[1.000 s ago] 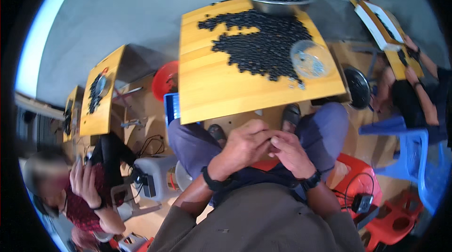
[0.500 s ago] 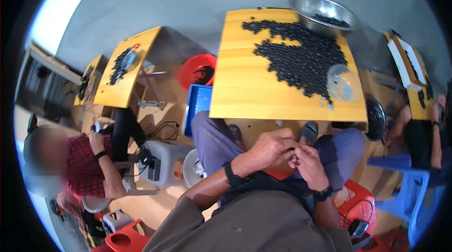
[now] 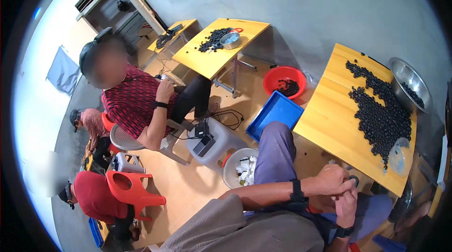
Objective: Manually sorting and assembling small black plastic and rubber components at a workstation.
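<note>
My left hand (image 3: 329,179) and my right hand (image 3: 347,203) meet above my lap, fingertips pressed together. Both are closed; whatever they pinch is too small or hidden to make out. Just beyond them stands a yellow wooden table (image 3: 325,122), its top partly covered by a spread of small black round pieces (image 3: 383,120). A clear plastic bowl (image 3: 400,156) with small pale bits sits by the near right end of the spread. At the far right corner, a wide metal basin (image 3: 400,70) holds more black pieces.
A blue tray (image 3: 274,116) and a red basin (image 3: 284,82) lie on the floor left of the table. Nearer, a bucket of white scraps (image 3: 245,169) stands beside a grey stool (image 3: 214,143). A person in a red patterned shirt (image 3: 136,99) sits by another table (image 3: 207,61).
The view has swung left, so the table and my hands now appear farther right, and more people show at left. My hands remain together.
</note>
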Demonstrator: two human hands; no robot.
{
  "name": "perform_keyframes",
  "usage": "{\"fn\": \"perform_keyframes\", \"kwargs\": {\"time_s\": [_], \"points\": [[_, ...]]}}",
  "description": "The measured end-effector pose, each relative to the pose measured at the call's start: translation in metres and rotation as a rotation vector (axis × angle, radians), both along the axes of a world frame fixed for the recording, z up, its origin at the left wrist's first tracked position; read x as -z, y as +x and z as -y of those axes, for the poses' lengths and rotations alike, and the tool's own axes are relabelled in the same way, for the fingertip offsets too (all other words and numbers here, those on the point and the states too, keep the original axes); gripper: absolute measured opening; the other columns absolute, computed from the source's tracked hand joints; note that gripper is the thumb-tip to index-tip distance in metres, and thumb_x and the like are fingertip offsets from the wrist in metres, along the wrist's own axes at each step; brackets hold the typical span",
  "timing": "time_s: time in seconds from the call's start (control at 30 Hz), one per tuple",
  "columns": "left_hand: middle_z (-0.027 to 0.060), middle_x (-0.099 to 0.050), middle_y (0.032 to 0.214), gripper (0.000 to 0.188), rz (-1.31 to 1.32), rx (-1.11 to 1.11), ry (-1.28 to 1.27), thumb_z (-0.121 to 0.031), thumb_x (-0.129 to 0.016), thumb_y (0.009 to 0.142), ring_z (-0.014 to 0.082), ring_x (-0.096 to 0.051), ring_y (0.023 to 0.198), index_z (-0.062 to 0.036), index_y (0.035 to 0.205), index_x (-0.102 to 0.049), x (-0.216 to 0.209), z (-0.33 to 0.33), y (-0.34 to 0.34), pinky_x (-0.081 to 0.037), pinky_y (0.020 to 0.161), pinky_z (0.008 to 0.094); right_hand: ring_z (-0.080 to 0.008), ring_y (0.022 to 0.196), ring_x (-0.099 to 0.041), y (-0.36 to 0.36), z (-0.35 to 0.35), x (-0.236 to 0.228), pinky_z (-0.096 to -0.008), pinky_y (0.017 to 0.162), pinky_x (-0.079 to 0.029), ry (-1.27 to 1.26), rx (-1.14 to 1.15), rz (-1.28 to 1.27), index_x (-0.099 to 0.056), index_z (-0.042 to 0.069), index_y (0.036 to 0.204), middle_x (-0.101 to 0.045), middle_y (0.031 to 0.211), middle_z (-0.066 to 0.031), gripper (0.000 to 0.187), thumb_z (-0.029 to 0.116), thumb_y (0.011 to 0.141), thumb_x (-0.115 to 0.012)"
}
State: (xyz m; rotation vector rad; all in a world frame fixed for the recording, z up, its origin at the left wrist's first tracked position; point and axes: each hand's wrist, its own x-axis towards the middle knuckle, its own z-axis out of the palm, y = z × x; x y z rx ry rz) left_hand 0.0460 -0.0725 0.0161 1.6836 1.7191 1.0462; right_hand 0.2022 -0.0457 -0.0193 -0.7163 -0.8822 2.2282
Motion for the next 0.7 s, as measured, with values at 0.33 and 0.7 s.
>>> {"fn": "perform_keyframes", "kwargs": {"time_s": [0.33,0.7], "points": [[0.0267,-0.058,0.059,0.045,0.002,-0.013,0.064,-0.034,-0.06,0.088,0.0462,-0.061,0.06,0.003,0.063,-0.063,0.015,-0.006,0.008,-0.05,0.06,0.0542,-0.0136,0.077,-0.058,0.01,-0.002,0.018,-0.0307,0.062,-0.046,-0.017,0.066,0.056,-0.063,0.008,0.104,-0.062,0.091,-0.0016,0.01,0.011,0.1,-0.054],[0.0232,-0.061,0.058,0.042,0.049,0.006,0.088,-0.035,-0.062,0.086,0.0414,-0.063,0.056,-0.0001,0.063,-0.067,-0.004,-0.009,0.013,-0.051,0.058,0.0514,-0.0122,0.083,-0.06,0.023,-0.01,0.027,-0.0283,0.065,-0.047,0.059,0.084,-0.008,-0.063,0.009,0.111,-0.063,0.101,-0.0012,0.014,0.017,0.104,-0.054]]}}
